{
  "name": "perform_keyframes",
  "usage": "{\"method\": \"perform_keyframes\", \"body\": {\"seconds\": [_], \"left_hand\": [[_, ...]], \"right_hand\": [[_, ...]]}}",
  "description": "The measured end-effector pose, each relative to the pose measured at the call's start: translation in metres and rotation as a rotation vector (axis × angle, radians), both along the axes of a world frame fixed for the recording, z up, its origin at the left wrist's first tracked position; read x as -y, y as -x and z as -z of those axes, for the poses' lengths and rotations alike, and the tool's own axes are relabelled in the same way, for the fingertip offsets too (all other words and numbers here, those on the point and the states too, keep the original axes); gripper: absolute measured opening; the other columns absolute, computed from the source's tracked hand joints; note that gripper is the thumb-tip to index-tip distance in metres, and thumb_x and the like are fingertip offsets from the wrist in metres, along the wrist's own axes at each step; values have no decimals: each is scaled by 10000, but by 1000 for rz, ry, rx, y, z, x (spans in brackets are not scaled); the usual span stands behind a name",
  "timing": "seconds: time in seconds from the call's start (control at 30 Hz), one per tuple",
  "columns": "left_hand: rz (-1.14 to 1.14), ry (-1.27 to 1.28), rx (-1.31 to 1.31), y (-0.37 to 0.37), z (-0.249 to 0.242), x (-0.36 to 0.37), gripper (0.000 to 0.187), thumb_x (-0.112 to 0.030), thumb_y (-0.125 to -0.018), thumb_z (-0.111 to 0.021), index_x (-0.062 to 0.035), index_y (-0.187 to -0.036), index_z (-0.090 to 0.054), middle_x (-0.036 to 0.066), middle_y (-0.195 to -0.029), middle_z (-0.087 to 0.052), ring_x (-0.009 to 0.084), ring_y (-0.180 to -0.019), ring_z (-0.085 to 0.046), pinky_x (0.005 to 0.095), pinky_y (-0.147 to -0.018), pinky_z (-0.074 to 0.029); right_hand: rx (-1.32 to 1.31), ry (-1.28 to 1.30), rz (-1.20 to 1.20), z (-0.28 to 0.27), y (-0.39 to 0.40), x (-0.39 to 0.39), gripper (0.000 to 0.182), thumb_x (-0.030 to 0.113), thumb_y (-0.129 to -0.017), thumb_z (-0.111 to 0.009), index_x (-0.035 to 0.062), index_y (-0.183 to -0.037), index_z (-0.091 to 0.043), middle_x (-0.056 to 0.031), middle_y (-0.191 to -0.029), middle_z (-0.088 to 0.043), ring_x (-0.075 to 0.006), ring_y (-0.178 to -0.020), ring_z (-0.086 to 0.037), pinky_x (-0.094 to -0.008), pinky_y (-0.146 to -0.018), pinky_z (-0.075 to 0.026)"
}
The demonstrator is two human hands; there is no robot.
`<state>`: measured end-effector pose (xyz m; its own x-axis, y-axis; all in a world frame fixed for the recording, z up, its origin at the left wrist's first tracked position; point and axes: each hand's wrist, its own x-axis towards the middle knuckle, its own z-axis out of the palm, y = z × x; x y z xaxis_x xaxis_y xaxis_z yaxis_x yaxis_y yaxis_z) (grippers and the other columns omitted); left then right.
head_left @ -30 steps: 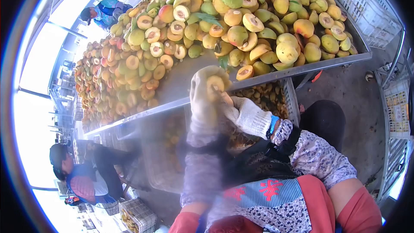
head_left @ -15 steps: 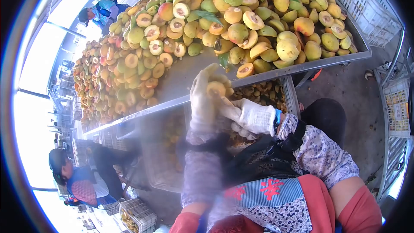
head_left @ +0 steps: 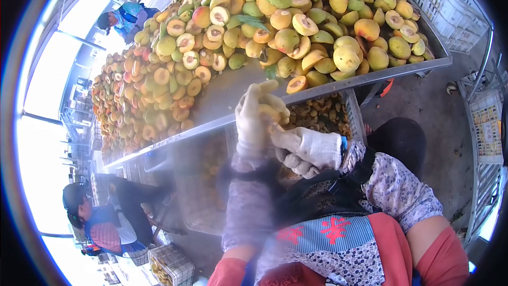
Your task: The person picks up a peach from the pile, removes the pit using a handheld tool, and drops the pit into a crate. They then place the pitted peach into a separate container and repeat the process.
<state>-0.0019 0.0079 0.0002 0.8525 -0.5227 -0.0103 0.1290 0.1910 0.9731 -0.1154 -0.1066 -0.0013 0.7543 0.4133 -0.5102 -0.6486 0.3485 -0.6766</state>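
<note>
My left hand (head_left: 255, 114), in a pale glove, is closed round a yellow halved fruit (head_left: 270, 112) above the metal table's near edge. My right hand (head_left: 308, 148), in a white glove with a blue band at the wrist, is closed beside it; its fingertips meet the fruit, and whatever they pinch is too small to make out. Beyond both hands, heaps of cut yellow, green and reddish fruit (head_left: 346, 59) cover the metal table (head_left: 222, 92). Below the hands, small brown pieces (head_left: 323, 114) fill a crate (head_left: 355, 116).
A person (head_left: 100, 222) sits at the lower left near a crate of pieces (head_left: 177, 265). Another person (head_left: 124, 19) is at the upper left beyond the fruit. White crates (head_left: 444, 10) stack at the upper right. A metal rack (head_left: 484, 180) holds a crate at the right edge.
My right hand's fingers have curled more and shifted slightly. My left hand stays round the fruit, moved a little. The view has shifted slightly.
</note>
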Motion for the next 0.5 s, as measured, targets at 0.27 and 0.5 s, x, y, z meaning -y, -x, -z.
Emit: {"method": "perform_keyframes", "body": {"seconds": [0.27,0.5], "left_hand": [[36,-8,11,7,-2,10,549,-454,-1006,-487,59,-1158,-610,138,-704,-637,237,-578,-605,344,-554,-520],[-43,95,297,13,7,14,519,-463,-1005,-506,15,-1193,-584,88,-719,-597,247,-635,-616,351,-560,-511]], "right_hand": [[-51,-413,35,6,9,3,515,605,-986,-490,133,-786,-531,91,-547,-315,-19,-381,-246,-192,-321,-189],[-23,-742,-55,25,7,0,439,593,-970,-521,171,-854,-564,126,-545,-292,-30,-420,-259,-229,-367,-178]]}}
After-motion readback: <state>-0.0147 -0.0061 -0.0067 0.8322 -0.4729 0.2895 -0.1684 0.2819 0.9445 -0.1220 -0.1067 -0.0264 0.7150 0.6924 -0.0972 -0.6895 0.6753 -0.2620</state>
